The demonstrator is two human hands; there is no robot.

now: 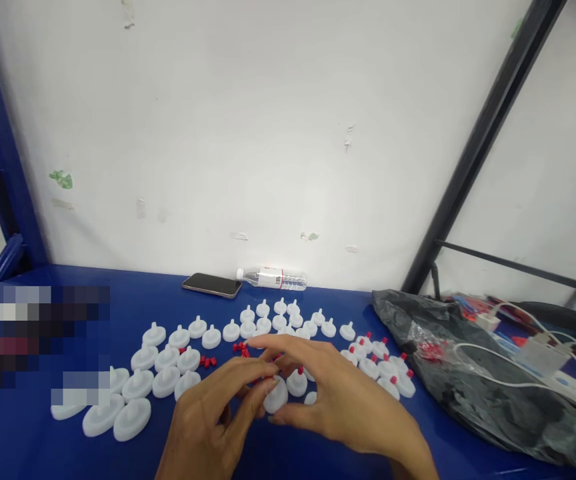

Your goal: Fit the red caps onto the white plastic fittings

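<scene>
My right hand (341,393) is curled around a white nozzle cap (275,396), with the thumb at its lower side and the fingers above. The thumb and fingers of my left hand (213,407) are pinched together at the upper part of this cap; what they hold there is hidden. Just beyond my fingers stands a white nozzle cap with a red tip (297,382). Small red tips (241,348) lie loose behind my hands. Several plain white nozzle caps (167,380) stand on the blue table (133,300) to the left and behind.
To the right are several red-tipped white caps (369,366). A black plastic bag (448,393) lies beyond them, near white cables (528,387) and a power strip (565,383). A phone (212,285) and a clear bottle (275,278) lie by the wall.
</scene>
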